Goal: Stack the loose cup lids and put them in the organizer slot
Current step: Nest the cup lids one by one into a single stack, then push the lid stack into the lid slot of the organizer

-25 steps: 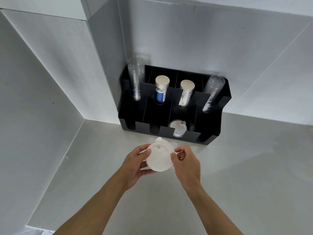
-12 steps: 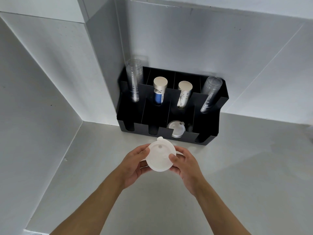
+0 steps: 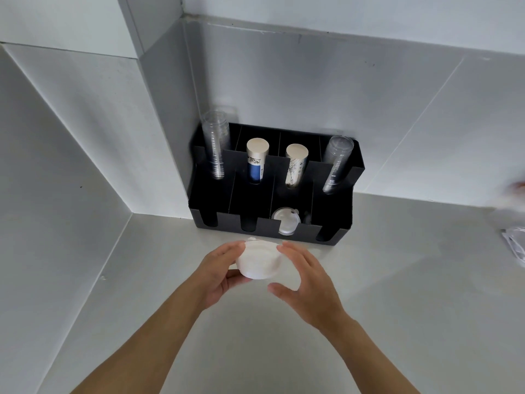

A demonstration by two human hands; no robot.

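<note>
A short stack of white cup lids (image 3: 259, 261) hangs above the counter, tilted with its edge toward me. My left hand (image 3: 220, 273) grips its left side. My right hand (image 3: 308, 284) touches its right side with the fingertips, thumb spread below. Just beyond stands a black organizer (image 3: 335, 231) against the wall. One of its front slots holds translucent lids (image 3: 285, 223); the other front slots look dark.
The organizer's back compartments hold two stacks of clear cups (image 3: 216, 146) (image 3: 336, 163) and two stacks of paper cups (image 3: 256, 159) (image 3: 295, 164). Crumpled clear plastic (image 3: 515, 243) lies at the right edge. Walls close in at the left and back.
The lid stack has tipped from face-on to edge-on and moved a little toward the organizer. My right hand has loosened, its fingers now spread.
</note>
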